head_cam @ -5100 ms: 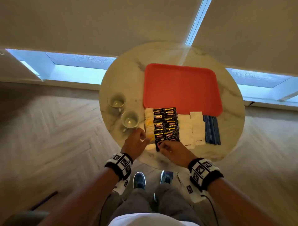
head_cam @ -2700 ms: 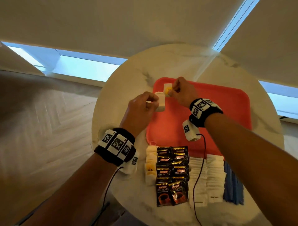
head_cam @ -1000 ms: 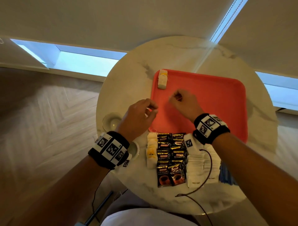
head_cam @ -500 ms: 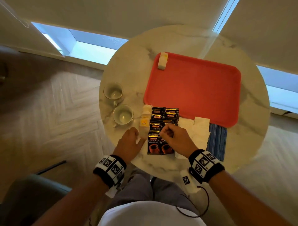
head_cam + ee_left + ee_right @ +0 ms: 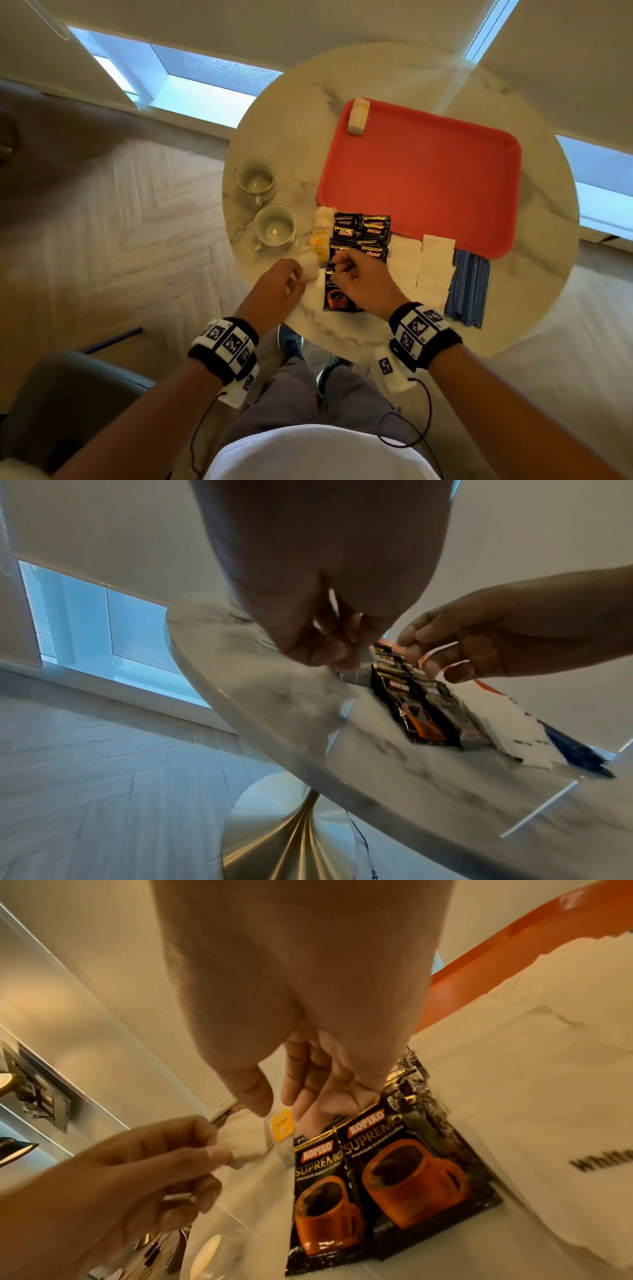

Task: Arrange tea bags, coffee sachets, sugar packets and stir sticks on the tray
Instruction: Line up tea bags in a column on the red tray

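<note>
A red tray [image 5: 428, 178] lies on the round marble table [image 5: 541, 219] with one tea bag [image 5: 358, 116] at its far left corner. In front of it lie a row of tea bags [image 5: 322, 222], black coffee sachets [image 5: 363, 229], white sugar packets [image 5: 423, 263] and blue stir sticks [image 5: 467, 291]. My left hand [image 5: 301, 274] pinches a white tea bag [image 5: 245, 1146] at the near end of the row. My right hand [image 5: 279, 1112] closes thumb and forefinger on that bag's yellow tag [image 5: 281, 1125], over the coffee sachets [image 5: 377, 1177].
Two glass cups [image 5: 255, 176] [image 5: 275, 226] stand left of the tea bag row, close to my left hand. The table's near edge [image 5: 308, 750] is just under my wrists. Behind the table are a low window and a wall.
Earlier both hands laid a tea bag on the tray's far left corner and came back to the row. Since half a second ago my left hand has taken a white tea bag, my right its tag.
</note>
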A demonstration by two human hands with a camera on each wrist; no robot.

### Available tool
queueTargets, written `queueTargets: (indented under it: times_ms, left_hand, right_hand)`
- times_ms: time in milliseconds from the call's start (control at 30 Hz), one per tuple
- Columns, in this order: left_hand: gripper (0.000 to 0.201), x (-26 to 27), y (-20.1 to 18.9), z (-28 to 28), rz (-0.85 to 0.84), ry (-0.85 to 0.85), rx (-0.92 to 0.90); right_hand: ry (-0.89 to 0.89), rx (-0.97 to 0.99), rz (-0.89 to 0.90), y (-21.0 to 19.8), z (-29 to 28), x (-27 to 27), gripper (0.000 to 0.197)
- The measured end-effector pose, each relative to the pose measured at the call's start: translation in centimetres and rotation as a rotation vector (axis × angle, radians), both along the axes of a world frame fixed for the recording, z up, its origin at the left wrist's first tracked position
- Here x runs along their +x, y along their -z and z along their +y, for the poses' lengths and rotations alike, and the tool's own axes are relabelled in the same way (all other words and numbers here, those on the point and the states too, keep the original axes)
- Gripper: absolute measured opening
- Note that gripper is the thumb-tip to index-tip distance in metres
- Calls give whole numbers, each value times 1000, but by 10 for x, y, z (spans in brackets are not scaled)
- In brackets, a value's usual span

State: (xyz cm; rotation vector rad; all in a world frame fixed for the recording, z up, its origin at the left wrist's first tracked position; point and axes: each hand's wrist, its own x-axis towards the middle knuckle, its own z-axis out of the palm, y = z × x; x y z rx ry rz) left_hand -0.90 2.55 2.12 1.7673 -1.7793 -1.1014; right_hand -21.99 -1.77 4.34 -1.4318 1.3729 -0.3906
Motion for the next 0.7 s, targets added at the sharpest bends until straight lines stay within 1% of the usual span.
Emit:
queueTargets:
  times_ms: [67,100,133,200,233,267,367,433,500,600,700]
  left_hand:
    - [6,2,-11,3,38,72,-29]
    - [6,2,-14,2,45,104,-37]
    - [7,1,-14,0,46,129,-38]
    - [7,0,-9,-8,27,158,-33]
    - [7,0,-5,-13,21,160,-22]
    - [11,0,-1,-19,24,148,-7]
    - [34,-5,7,-32,34,89,-4]
    - [40,-11,6,-40,25,83,-2]
    - [35,-15,8,-46,0,94,22]
    - [16,-13,10,-51,-41,133,27]
    - [15,-8,7,-48,-27,162,29]
  right_hand:
    - [-41,34,-43,-4,2,8,28]
    - [-62,27,-60,-5,3,11,28]
    - [-74,1,-60,-4,3,13,23]
    - [-60,-68,-23,-2,3,15,6]
    - [-24,-92,-2,-1,1,14,4]
    - [20,-111,19,0,0,12,7]
    - [101,-142,85,3,-3,5,11]
    - [116,-133,127,4,-3,1,12]
    - [126,-115,147,6,-2,-2,13]
    - [142,-103,163,5,-1,-4,17]
    - [155,-120,177,2,-3,-5,17]
